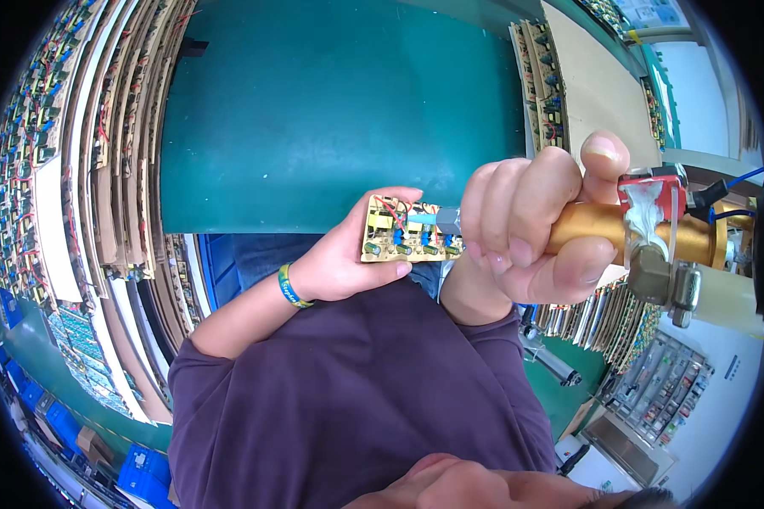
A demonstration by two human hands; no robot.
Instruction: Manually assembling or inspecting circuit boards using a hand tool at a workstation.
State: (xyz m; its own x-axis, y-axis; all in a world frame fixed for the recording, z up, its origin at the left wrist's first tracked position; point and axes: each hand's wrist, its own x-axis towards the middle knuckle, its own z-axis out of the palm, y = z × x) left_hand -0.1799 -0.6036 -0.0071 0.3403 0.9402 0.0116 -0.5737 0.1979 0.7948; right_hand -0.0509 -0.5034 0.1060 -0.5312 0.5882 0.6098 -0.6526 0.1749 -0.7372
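Near the front edge of the green table, my left hand (335, 261) grips a yellowish circuit board (388, 249) by its left end, fingers and thumb on opposite edges. Small yellow, blue and green parts and thin red wires sit on the board. My right hand (530, 216) is wrapped round a gold cylindrical dispensing gun (587, 226). A red switch block (654, 195) smeared with white material is fixed on the gun. Its grey nozzle with a pale blue tip (422, 218) points left over the board; contact with the board I cannot tell. My right hand hides the board's right end.
The green tabletop (339, 110) spreads beyond my hands. At left stand tall stacks of cardboard sheets (132, 144) with circuit boards between them. Another stack (543, 85) is at the far right. Blue bins (144, 475) sit at lower left; a pale hose (726, 297) trails from the gun.
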